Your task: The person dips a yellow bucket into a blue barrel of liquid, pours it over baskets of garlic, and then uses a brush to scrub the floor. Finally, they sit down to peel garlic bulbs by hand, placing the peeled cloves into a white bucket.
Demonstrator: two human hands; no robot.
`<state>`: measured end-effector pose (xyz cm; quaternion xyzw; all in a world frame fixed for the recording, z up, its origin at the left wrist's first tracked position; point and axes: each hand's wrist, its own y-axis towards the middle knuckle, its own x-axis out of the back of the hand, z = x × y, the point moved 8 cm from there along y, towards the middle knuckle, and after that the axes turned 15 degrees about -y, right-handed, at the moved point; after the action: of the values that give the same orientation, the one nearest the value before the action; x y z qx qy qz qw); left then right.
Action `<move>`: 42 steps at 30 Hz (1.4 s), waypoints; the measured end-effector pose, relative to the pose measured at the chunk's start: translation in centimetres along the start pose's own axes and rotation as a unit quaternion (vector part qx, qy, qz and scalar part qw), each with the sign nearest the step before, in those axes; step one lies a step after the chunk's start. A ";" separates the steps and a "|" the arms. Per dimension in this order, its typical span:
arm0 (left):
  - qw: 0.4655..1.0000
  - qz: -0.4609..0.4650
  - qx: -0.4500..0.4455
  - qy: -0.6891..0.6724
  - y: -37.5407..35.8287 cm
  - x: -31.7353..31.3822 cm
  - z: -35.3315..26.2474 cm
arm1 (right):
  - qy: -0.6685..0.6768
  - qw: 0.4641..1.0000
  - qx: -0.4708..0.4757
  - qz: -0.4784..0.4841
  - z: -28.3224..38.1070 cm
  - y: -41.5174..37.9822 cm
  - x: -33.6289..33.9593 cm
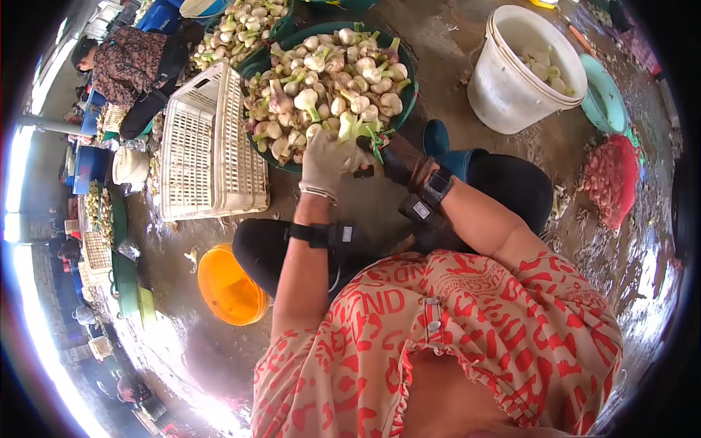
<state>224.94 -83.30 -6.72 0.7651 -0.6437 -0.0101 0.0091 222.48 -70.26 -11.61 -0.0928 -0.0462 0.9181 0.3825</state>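
My left hand, in a pale glove, is closed at the near rim of a wide green tub. At its fingertips is a pale green-white garlic bulb. My right hand, in a dark glove, is curled right beside it, with a green stringy bit at its fingers. What the right hand grips is too dark and small to make out. Heaped in the tub are many garlic bulbs, some with short cut stems.
A white crate stands left of the tub, an orange bucket by my left knee. To the right are a white bucket with some bulbs, a teal basin and a red net sack. Another person sits far left.
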 end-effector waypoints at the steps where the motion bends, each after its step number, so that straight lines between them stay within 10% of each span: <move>1: 0.983 0.044 0.119 -0.131 -0.3 -0.5 1.6 | 0.002 1.000 -0.001 0.000 -1.2 0.4 0.5; 3: 0.975 0.059 0.138 -0.165 -0.8 0.1 1.7 | -0.315 0.913 0.247 -0.074 0.7 0.5 0.9; 7: 0.925 0.065 0.193 -0.321 -2.4 -0.6 1.3 | -0.389 0.890 0.140 -0.194 -3.6 3.5 2.5; 13: 0.847 0.091 0.063 -0.520 -1.0 0.7 -1.1 | -0.651 0.758 0.032 0.020 -11.5 0.0 -3.6; 15: 0.850 0.077 0.055 -0.518 0.1 2.5 1.3 | -0.638 0.731 0.229 0.077 -11.2 -0.9 -5.3; 19: 0.744 -0.054 0.172 -0.643 0.4 3.1 5.2 | -0.478 0.872 0.006 0.107 -10.4 4.3 0.2; 20: 0.739 -0.053 0.183 -0.646 0.4 2.9 5.1 | -0.165 0.982 0.016 0.091 -6.5 4.1 -0.2; 21: 0.733 -0.054 0.193 -0.650 0.5 2.6 5.2 | 0.166 0.984 0.025 0.063 -4.4 4.2 0.0; 27: 0.881 -0.040 0.066 -0.466 1.0 3.2 3.6 | -0.048 0.994 0.083 -0.050 -2.2 5.8 0.2; 31: 0.939 -0.017 0.077 -0.336 0.6 4.0 3.0 | -0.528 0.833 0.096 -0.135 1.6 4.7 -0.3; 37: 0.982 -0.020 0.018 -0.189 0.6 3.7 1.4 | -0.550 0.825 0.083 -0.100 3.1 4.8 -0.6; 42: 0.934 0.002 0.083 -0.348 0.2 2.9 2.4 | -0.404 0.903 0.107 -0.100 1.6 4.6 0.7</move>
<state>225.18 -86.22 -9.12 0.7105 -0.6068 -0.2222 -0.2787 218.44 -73.05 -10.84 0.3330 -0.1070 0.8332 0.4284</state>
